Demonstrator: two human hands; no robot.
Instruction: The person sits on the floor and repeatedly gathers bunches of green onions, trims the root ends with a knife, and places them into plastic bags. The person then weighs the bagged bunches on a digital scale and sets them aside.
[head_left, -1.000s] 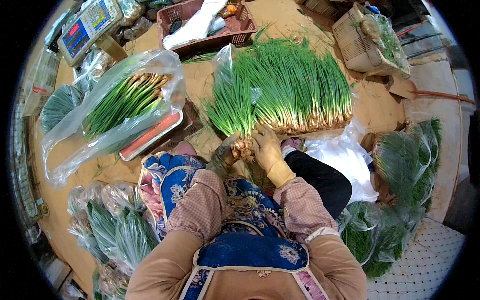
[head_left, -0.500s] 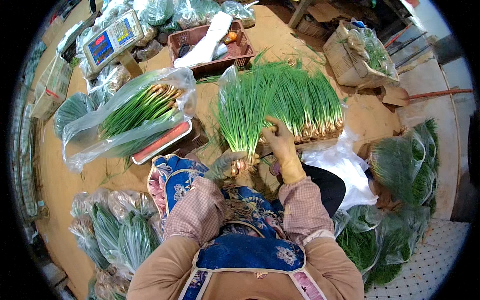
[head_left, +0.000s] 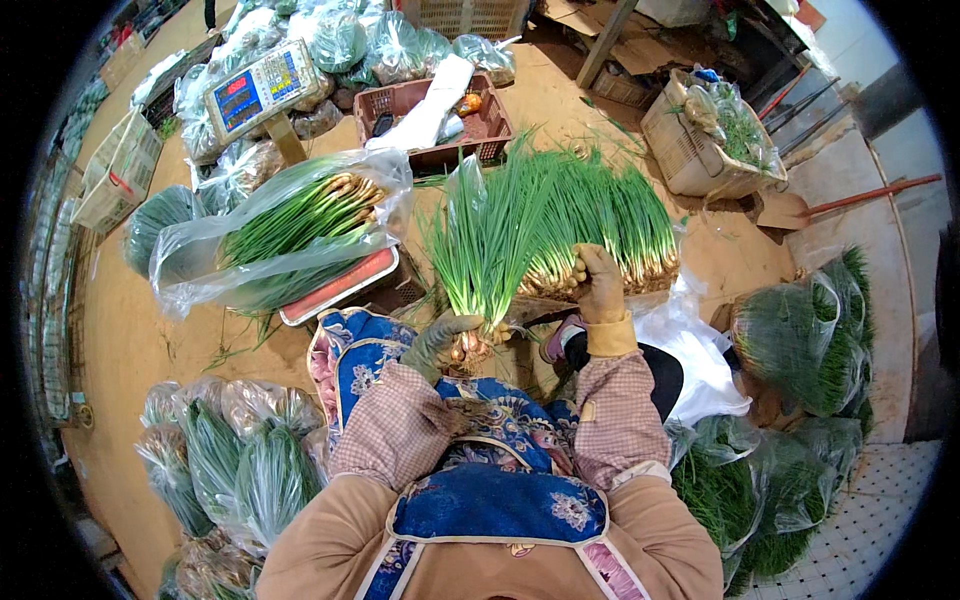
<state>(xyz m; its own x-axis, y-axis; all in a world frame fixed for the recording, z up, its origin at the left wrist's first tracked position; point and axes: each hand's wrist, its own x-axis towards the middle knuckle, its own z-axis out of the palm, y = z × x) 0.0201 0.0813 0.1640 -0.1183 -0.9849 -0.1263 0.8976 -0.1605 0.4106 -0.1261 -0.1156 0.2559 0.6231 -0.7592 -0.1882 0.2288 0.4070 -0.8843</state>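
My left hand (head_left: 440, 343), in a grey-green glove, is closed around the lower end of a bunch of spring onions (head_left: 487, 240). The bunch stands with its green leaves pointing away from me and its pale bulbs and roots near my lap. My right hand (head_left: 600, 285), in a yellowish-brown glove, is at the near edge of a long row of loose spring onions (head_left: 640, 220). Its fingers are bent together by the bulbs there; whatever is between them is hidden. A clear plastic bag (head_left: 180, 265) with more spring onions lies on a red-topped tray scale (head_left: 340, 288) at the left.
Behind the bagged onions stands a scale display (head_left: 262, 88). A brown plastic crate (head_left: 495, 150) with a white bag is at the back; a beige basket (head_left: 690, 150) and a shovel (head_left: 785, 212) are at right. Bagged greens (head_left: 270, 480) flank me, with white plastic bags (head_left: 690, 350) by my right knee.
My right hand has left the held bunch and moved right to the row of onions. The left hand keeps its hold. The whole view has shifted slightly.
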